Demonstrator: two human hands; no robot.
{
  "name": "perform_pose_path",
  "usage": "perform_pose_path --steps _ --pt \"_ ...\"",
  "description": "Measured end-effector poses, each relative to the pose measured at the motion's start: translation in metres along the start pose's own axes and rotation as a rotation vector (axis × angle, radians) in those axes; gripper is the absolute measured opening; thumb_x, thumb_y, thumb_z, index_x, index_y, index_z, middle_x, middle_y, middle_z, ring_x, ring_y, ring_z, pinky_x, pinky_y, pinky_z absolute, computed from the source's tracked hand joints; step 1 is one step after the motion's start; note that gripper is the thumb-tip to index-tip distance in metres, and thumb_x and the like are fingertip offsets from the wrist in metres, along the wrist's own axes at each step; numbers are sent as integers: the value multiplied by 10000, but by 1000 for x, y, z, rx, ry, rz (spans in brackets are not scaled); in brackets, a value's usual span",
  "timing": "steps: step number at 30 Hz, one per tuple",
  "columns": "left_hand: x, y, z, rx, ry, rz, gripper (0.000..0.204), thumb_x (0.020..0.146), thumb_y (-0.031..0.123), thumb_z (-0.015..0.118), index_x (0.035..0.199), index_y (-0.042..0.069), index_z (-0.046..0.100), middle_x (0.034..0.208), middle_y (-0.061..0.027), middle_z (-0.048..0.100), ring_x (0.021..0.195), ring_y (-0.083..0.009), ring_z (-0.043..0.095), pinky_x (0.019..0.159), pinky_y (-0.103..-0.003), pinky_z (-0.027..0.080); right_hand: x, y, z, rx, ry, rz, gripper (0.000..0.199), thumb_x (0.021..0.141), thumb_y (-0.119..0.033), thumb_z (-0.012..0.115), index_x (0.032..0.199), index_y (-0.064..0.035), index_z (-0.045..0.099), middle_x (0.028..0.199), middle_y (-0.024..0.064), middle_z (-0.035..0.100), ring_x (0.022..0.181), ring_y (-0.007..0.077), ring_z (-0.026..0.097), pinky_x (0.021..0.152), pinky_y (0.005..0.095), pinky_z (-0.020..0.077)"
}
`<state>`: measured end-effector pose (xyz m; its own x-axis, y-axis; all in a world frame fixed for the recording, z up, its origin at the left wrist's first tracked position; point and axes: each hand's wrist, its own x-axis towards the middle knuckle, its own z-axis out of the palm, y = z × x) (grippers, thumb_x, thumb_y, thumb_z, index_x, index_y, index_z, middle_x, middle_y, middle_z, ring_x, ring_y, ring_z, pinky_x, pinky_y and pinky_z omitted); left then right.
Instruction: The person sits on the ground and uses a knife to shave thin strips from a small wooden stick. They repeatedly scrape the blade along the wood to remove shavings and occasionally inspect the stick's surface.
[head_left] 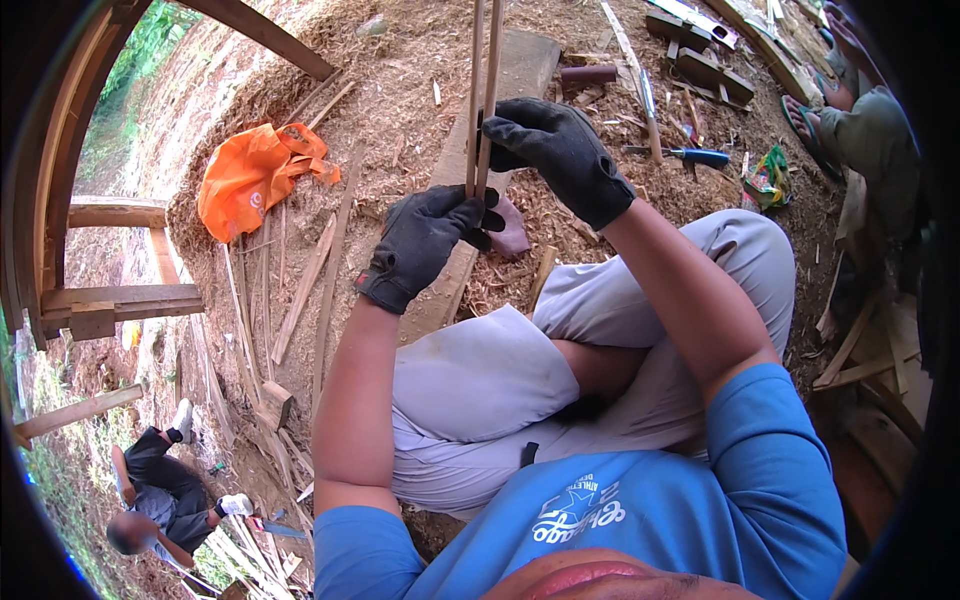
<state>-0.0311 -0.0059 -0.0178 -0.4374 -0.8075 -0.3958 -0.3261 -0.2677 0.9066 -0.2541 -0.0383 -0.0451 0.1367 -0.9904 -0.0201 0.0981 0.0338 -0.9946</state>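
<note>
Two thin wooden strips (475, 105) stand side by side in front of me, running up past the top edge. My left hand (422, 240), in a black glove, is closed around their lower ends. Higher up, my right hand (560, 155), gloved alike, pinches the strips with bent fingers; its fingertips are partly hidden behind them. Beneath both hands lies a wide wooden plank (525, 75) on the shavings. A dull pinkish piece (508, 226), perhaps cloth, lies just below my right hand, close to the left fingertips.
Wood shavings cover the ground. An orange bag (250, 185) lies left, near loose wooden slats (305, 285). Wooden hand planes (710, 75), a blue-handled tool (705, 157) and a colourful packet (768, 178) lie right. One person (170, 500) sits lower left; another's legs (870, 130) are far right.
</note>
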Motion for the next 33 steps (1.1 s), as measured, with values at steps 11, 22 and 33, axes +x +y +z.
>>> perform_pose_path --steps 11,22,33 --pt "0 -4 -2 13 2 21 327 1096 191 579 1309 -22 708 1060 -96 786 950 -151 726 886 -309 580 -2 -5 1 -1 -8 -6 349 1020 -239 674 1191 57 741 953 90 771 831 137 723 803 300 590" --pt "2 -8 -4 1 -11 18 326 1100 174 561 1318 -30 693 1069 -113 780 948 -165 737 859 -315 598 -2 -5 3 14 2 3 357 1024 -242 669 1207 57 736 969 98 773 843 142 729 814 304 593" --pt "3 -12 -6 19 -22 44 333 1102 184 567 1324 -33 686 1072 -110 778 949 -162 736 848 -305 596 -1 2 1 11 -9 -15 376 1015 -267 675 1194 57 740 966 103 772 851 148 732 823 306 592"
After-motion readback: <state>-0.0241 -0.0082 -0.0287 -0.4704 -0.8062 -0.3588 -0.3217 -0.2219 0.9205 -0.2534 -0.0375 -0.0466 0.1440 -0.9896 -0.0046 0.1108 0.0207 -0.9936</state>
